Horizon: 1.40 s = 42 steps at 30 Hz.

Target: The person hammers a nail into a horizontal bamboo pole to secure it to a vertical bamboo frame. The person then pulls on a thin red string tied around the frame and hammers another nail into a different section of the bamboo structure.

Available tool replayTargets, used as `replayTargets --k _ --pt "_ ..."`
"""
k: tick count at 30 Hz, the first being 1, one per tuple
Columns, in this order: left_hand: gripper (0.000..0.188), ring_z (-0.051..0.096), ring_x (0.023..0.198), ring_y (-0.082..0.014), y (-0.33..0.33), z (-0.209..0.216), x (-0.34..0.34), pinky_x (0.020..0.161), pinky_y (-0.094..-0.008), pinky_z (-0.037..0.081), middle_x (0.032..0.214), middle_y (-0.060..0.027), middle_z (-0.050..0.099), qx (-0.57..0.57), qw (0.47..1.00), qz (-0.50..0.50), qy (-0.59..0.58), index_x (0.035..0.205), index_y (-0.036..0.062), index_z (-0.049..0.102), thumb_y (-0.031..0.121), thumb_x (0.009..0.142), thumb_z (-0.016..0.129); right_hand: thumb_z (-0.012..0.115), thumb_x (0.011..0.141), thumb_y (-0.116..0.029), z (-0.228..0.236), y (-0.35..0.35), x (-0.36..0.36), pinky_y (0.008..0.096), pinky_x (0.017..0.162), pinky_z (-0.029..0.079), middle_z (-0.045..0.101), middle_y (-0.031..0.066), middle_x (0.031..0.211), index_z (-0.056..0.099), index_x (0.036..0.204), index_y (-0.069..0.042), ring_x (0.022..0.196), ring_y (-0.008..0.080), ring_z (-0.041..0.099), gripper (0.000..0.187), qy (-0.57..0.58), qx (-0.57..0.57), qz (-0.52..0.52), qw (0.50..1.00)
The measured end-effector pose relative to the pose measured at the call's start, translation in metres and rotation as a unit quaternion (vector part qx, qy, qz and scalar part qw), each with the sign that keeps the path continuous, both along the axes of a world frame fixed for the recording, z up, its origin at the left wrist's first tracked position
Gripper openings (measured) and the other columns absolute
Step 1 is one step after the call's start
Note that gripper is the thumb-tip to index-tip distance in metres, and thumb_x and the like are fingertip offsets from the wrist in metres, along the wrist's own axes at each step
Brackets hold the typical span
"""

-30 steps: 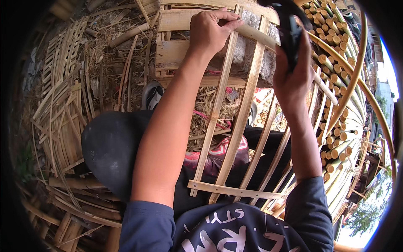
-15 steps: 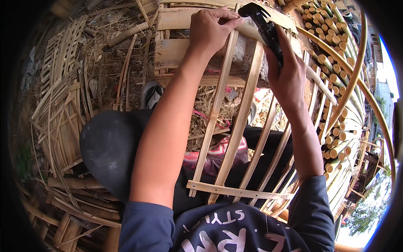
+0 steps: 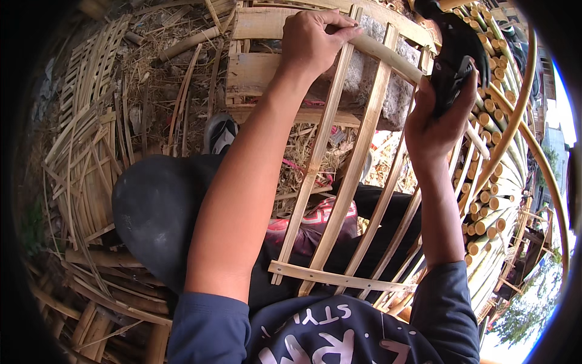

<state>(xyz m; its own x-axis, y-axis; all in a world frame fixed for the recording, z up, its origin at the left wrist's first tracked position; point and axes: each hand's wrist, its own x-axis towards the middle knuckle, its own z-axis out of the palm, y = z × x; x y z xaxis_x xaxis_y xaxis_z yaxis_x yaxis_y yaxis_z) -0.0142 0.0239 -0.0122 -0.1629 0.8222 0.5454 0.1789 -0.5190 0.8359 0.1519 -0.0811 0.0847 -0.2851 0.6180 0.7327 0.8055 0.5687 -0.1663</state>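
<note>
A bamboo slat frame (image 3: pixel 348 170) leans across my lap, its slats running from a flat crossbar (image 3: pixel 345 280) near my shirt to a rounder crosspiece (image 3: pixel 388 56) at the far end. My left hand (image 3: pixel 310 47) is closed in a pinch at the left end of that crosspiece. A small dark nail (image 3: pixel 356 25) shows at its fingertips, over the outermost slat. Gripped in my right hand (image 3: pixel 438 130) is a black hammer (image 3: pixel 451 60), raised to the right of the crosspiece and apart from the nail. Motion blurs the hammer's head.
Under the frame's far end sit a rough stone block (image 3: pixel 397 100) and a wooden slatted platform (image 3: pixel 251 76). Cut bamboo poles (image 3: pixel 488 224) are stacked at the right, with a long curved pole (image 3: pixel 522 103) before them. Split bamboo strips (image 3: pixel 85 164) and straw litter the left ground.
My right hand has swung the hammer away from the nail, up and to the right. The left hand keeps its pinch, and the frame's far end has shifted slightly right.
</note>
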Motion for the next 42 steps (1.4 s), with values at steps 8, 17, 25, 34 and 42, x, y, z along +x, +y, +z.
replayTargets --k 8,17,25,34,42 --pt "0.018 0.074 0.076 -0.0203 0.004 0.0 0.0 0.072 -0.0323 0.057 0.086 -0.0059 0.077 -0.009 1.0 0.004 0.017 0.085 0.0113 0.081 0.027 0.077 0.085 0.065 0.096 -0.013 0.001 0.0 -0.005 0.0417 0.065 0.058 0.072 0.0212 0.092 0.047 0.144 -0.006 0.079 0.0373 0.073 0.052 -0.058 -0.067 -0.02 0.996" --pt "0.018 0.069 0.103 -0.0219 -0.003 0.016 0.001 0.09 -0.0319 0.053 0.096 -0.0064 0.077 0.0 0.999 -0.036 0.017 0.091 0.0121 0.081 0.026 0.08 0.084 0.065 0.097 -0.013 0.034 -0.021 0.024 0.0337 0.084 0.056 0.067 0.0221 0.119 0.045 0.142 0.006 0.103 0.0263 0.07 0.052 0.128 -0.006 0.005 0.992" --pt "0.033 0.071 0.1 -0.018 -0.017 0.058 0.009 0.093 -0.0302 0.052 0.101 -0.0098 0.077 -0.105 0.99 -0.083 0.036 0.105 0.011 0.079 0.031 0.079 0.086 0.058 0.102 -0.015 0.064 -0.042 0.061 0.0197 0.053 0.04 0.06 0.0013 0.082 0.04 0.146 -0.002 0.064 0.0032 0.05 0.049 0.142 -0.114 -0.075 0.98" --pt "0.032 0.069 0.105 -0.0187 -0.015 0.074 0.011 0.097 -0.0322 0.052 0.11 -0.0099 0.075 -0.051 0.995 -0.076 0.044 0.101 0.0044 0.077 0.025 0.078 0.086 0.063 0.098 -0.012 0.088 -0.081 0.075 0.036 0.095 0.05 0.065 0.0208 0.123 0.046 0.144 0.0 0.111 0.0267 0.066 0.051 0.137 -0.211 -0.12 0.96" --pt "0.017 0.069 0.101 -0.017 -0.015 0.081 0.024 0.095 -0.0312 0.051 0.103 -0.0099 0.076 -0.047 0.994 -0.095 -0.01 0.093 0.004 0.078 0.016 0.082 0.083 0.062 0.096 -0.007 0.091 -0.114 0.103 0.0317 0.08 0.052 0.068 0.015 0.107 0.047 0.143 -0.002 0.089 0.0183 0.066 0.05 0.164 -0.226 -0.138 0.95"
